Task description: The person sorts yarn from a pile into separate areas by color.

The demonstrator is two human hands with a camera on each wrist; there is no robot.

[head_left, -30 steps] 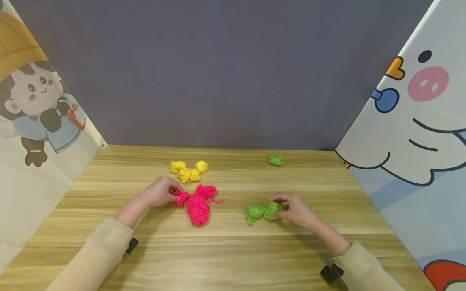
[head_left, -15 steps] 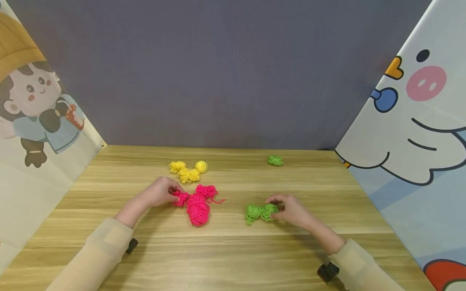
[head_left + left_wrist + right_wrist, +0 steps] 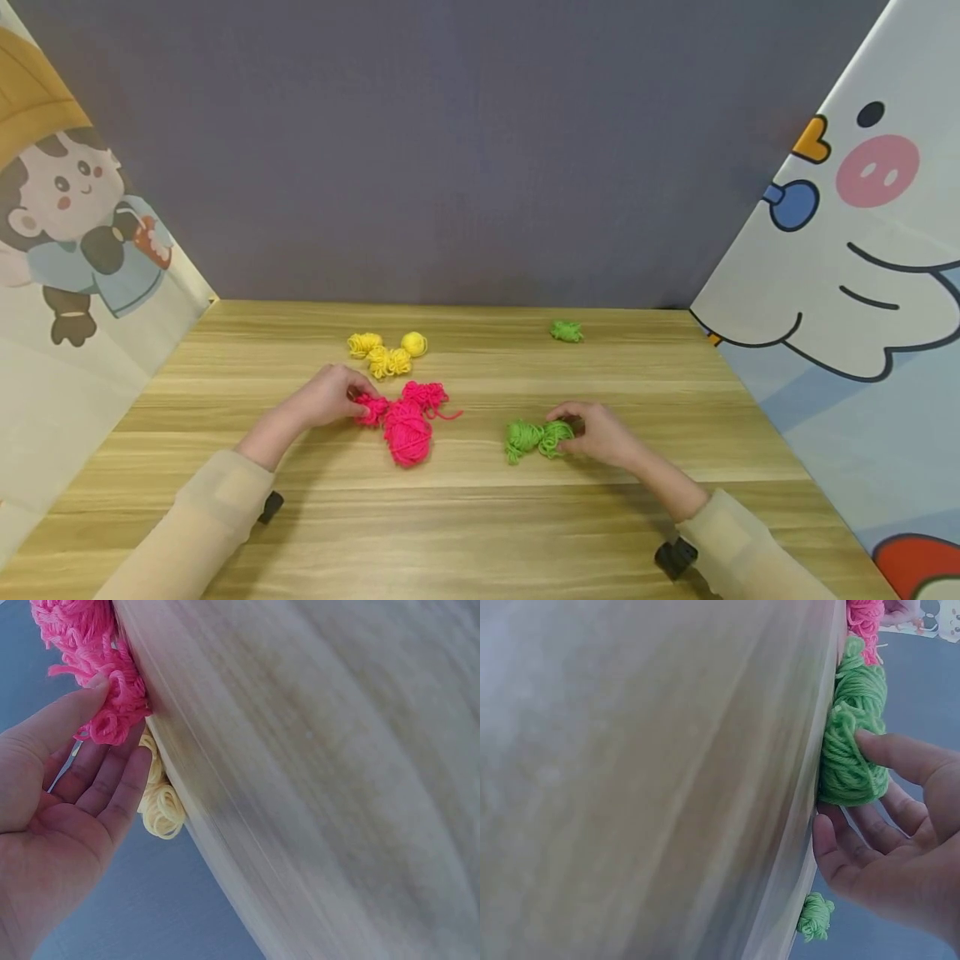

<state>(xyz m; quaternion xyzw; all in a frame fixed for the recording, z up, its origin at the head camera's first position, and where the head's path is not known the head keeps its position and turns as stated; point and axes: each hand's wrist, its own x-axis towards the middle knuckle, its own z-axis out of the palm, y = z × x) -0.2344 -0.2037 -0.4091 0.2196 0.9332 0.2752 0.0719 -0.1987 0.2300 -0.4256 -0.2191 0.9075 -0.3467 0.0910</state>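
Note:
My left hand (image 3: 332, 396) pinches a small pink yarn bundle (image 3: 372, 409) between thumb and fingers, beside a larger pink yarn ball (image 3: 408, 433). Another pink bundle (image 3: 425, 395) with a loose strand lies at the ball's far side. In the left wrist view the thumb presses on the loops of the pink yarn (image 3: 120, 705). On the right, my right hand (image 3: 596, 431) holds a green yarn ball (image 3: 553, 437) that sits against a second green ball (image 3: 522, 438). The right wrist view has the thumb on the front of the green yarn (image 3: 851, 769), fingers curving behind it.
Behind the pink yarn lie several yellow yarn balls (image 3: 390, 362) in a cluster. A small green bundle (image 3: 567, 332) rests near the back edge of the wooden table (image 3: 465, 525). A grey panel (image 3: 465, 150) rises behind, with printed cartoon panels at both sides.
My right hand has shifted slightly left, pushing the green ball closer against the other green one, then stayed there. The left hand and pink yarn have stayed in place.

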